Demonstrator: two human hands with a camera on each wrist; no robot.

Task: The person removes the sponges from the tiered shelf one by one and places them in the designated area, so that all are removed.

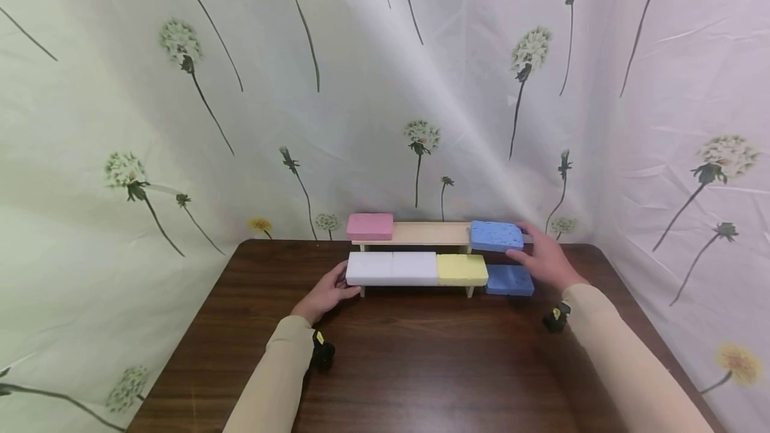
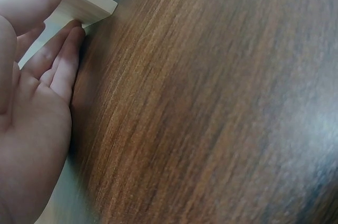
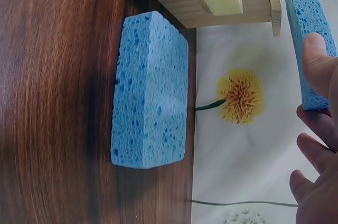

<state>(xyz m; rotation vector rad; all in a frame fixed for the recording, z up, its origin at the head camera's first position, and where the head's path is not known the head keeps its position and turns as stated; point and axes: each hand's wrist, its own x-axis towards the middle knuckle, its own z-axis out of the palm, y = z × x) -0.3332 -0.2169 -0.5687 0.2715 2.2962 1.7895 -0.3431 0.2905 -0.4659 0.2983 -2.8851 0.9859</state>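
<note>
Pinching a blue sponge [image 1: 496, 235] by its outer end, the right hand [image 1: 549, 259] holds it at the wooden stand [image 1: 430, 233], upper right; the left hand [image 1: 323, 295] grips the lower left, probably for steadiness.

Left arm [image 1: 271, 369] and right arm [image 1: 631, 359] extend forward, converging slightly toward the midline. The left hand [image 1: 325, 294] lies low, palm inward; its 2 lower fingers [image 2: 66, 71] run nearly straight, side by side, beneath the thumb. The right hand [image 1: 549, 259] reaches farther forward in a pinch, thumb opposed, 3 fingertips [image 3: 301, 182] visible and separated.
</note>
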